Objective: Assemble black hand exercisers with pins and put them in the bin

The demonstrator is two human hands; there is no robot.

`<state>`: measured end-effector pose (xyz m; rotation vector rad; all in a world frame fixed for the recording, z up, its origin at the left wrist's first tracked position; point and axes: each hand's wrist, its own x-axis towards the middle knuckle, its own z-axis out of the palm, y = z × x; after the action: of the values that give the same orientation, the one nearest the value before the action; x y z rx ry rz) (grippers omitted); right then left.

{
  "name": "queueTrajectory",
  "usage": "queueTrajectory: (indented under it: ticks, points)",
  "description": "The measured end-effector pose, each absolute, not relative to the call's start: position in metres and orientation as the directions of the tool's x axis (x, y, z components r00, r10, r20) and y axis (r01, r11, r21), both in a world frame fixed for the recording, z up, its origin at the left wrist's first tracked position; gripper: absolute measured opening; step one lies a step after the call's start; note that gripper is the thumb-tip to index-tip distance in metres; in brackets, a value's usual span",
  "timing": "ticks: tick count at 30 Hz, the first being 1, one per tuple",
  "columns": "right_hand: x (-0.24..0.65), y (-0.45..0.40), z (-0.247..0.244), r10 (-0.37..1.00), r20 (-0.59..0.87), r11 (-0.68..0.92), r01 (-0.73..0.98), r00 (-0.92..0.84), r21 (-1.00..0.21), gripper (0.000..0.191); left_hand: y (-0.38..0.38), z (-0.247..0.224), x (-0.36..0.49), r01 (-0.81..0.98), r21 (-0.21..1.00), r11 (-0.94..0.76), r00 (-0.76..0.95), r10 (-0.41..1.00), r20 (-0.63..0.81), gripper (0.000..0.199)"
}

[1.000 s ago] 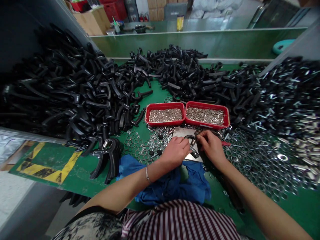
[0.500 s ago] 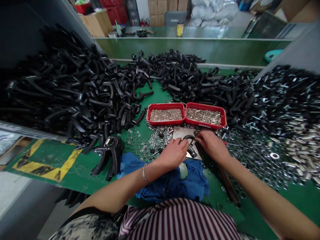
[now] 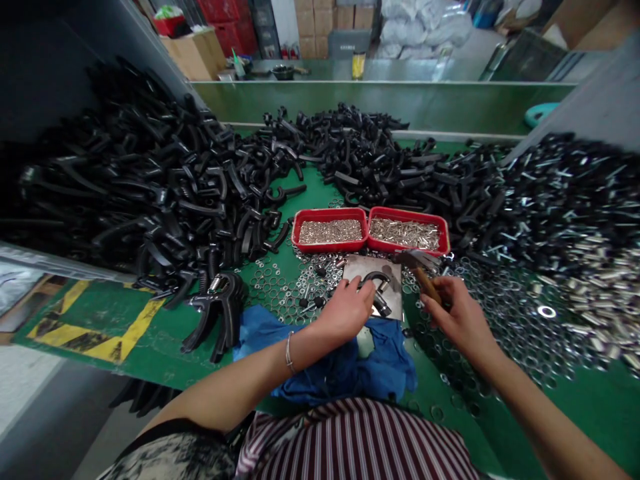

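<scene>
With fingers closed, my left hand [image 3: 350, 308] holds a curved black handle part [image 3: 376, 279] down on a square metal plate [image 3: 353, 267]. A small shiny pin or fitting shows at the part's hooked end. To the right of the plate, my right hand [image 3: 457, 313] grips the wooden handle of a hammer [image 3: 426, 285]. The hammer's dark head is raised over the small rings near the right red tray, apart from the black part. A crumpled blue cloth [image 3: 345, 370] lies below my left hand.
Two red trays [image 3: 330, 249] of small metal pieces stand behind the plate. Black handle parts [image 3: 190, 167] are heaped left and behind. Metal rings [image 3: 505, 307] and sleeves [image 3: 600, 287] cover the right side. A spring clamp [image 3: 227, 313] lies at left.
My right hand has left the black part, moved right and taken up the hammer, whose handle was lying at the right before. My left hand stays on the part.
</scene>
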<state>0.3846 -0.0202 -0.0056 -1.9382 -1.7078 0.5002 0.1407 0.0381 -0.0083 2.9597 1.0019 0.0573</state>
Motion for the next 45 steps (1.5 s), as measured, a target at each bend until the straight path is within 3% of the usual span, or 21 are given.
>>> queueTrajectory:
  ticks: [4,7,9,11,13,15,18,20,24,28,31,34,36,38,40,45]
  points:
    - [0.381,-0.034,0.005,0.999,0.039,-0.004,0.813,0.033,-0.582,0.036,0.038,-0.015,0.144,0.622,0.041,-0.782,0.782,0.623,0.016,0.039]
    - [0.382,-0.040,0.003,0.994,-0.113,-0.075,0.747,0.000,-0.661,0.032,0.039,-0.014,0.145,0.621,0.102,-0.777,0.778,0.627,0.035,0.039]
    - [0.384,-0.047,-0.001,0.966,-0.252,-0.235,0.582,0.054,-0.778,0.035,0.041,-0.005,0.142,0.611,0.229,-0.758,0.766,0.639,0.068,0.040]
    - [0.388,-0.056,-0.007,0.921,-0.381,-0.375,0.424,0.075,-0.824,0.037,0.044,0.007,0.138,0.578,0.442,-0.685,0.726,0.680,0.103,0.046]
    - [0.397,-0.064,-0.012,0.912,-0.401,-0.394,0.467,0.089,-0.792,0.037,0.049,0.017,0.134,0.512,0.670,-0.538,0.657,0.748,0.098,0.053]
    - [0.410,-0.063,-0.014,0.957,-0.262,-0.278,0.660,0.126,-0.698,0.034,0.056,0.016,0.132,0.466,0.791,-0.396,0.586,0.808,0.059,0.058]
    - [0.431,-0.044,-0.013,0.991,0.064,-0.074,0.870,0.120,-0.488,0.028,0.066,-0.003,0.129,0.578,0.731,-0.363,0.500,0.865,0.034,0.058]
    - [0.440,-0.022,-0.014,0.990,0.136,0.018,0.931,0.034,-0.365,0.027,0.069,-0.018,0.125,0.671,0.622,-0.404,0.478,0.877,0.054,0.054]
    - [0.445,0.017,-0.023,0.989,0.019,0.149,0.980,-0.147,-0.135,0.024,0.070,-0.030,0.114,0.685,0.539,-0.490,0.541,0.838,0.074,0.047]
    - [0.448,0.027,-0.022,0.971,-0.049,0.231,0.970,-0.235,-0.070,0.028,0.071,-0.028,0.111,0.641,0.565,-0.520,0.570,0.815,0.104,0.045]
    - [0.447,0.026,-0.005,0.991,0.039,0.136,0.973,-0.132,-0.187,0.029,0.075,-0.029,0.119,0.626,0.583,-0.518,0.552,0.822,0.138,0.043]
    - [0.426,0.027,0.018,0.990,0.112,-0.013,0.864,0.080,-0.503,0.033,0.077,-0.031,0.128,0.619,0.584,-0.525,0.553,0.820,0.151,0.040]
    - [0.398,0.031,0.025,0.985,0.064,-0.049,0.618,0.159,-0.785,0.033,0.077,-0.031,0.133,0.628,0.577,-0.523,0.550,0.822,0.147,0.039]
    - [0.366,0.036,0.022,0.985,0.017,-0.035,0.299,0.171,-0.954,0.031,0.074,-0.031,0.134,0.628,0.584,-0.514,0.550,0.824,0.134,0.040]
    - [0.338,0.040,0.009,0.982,0.007,-0.022,0.145,0.191,-0.989,0.030,0.069,-0.030,0.132,0.618,0.609,-0.497,0.558,0.823,0.105,0.042]
    - [0.313,0.040,-0.025,0.977,-0.020,-0.057,0.170,0.213,-0.984,0.028,0.059,-0.027,0.122,0.646,0.632,-0.428,0.523,0.852,0.041,0.044]
